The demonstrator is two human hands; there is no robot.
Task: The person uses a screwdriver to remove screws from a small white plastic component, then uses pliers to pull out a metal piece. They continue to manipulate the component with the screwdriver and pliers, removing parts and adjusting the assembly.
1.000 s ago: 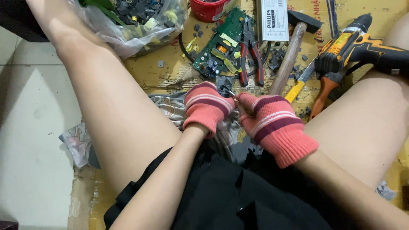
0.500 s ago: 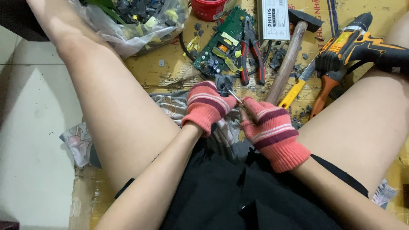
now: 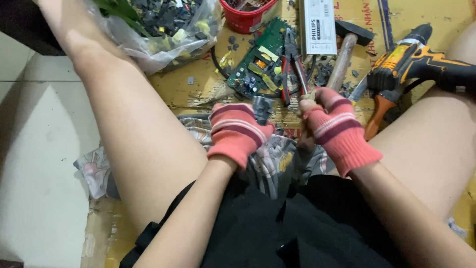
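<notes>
My left hand (image 3: 235,133), in a pink striped glove, pinches a small dark grey part (image 3: 263,108) and holds it up between my knees. My right hand (image 3: 331,124), in a matching glove, is closed in a fist around a small tool; only its pale end (image 3: 304,103) shows above the fingers. The two hands are a short gap apart, above a patterned cloth (image 3: 277,161) spread on my lap. The tool's working end is hidden.
On the cardboard floor ahead lie a green circuit board (image 3: 258,62), red-handled pliers (image 3: 286,82), a wooden-handled hammer (image 3: 343,62), an orange and black cordless drill (image 3: 421,62) and a white oblong box (image 3: 320,25). A red bowl (image 3: 248,14) and a plastic bag of dark parts (image 3: 163,27) sit further back.
My hands were pressed together with a thin tool working at the part. They have drawn apart, the left keeping the part and the right pulling away to the right.
</notes>
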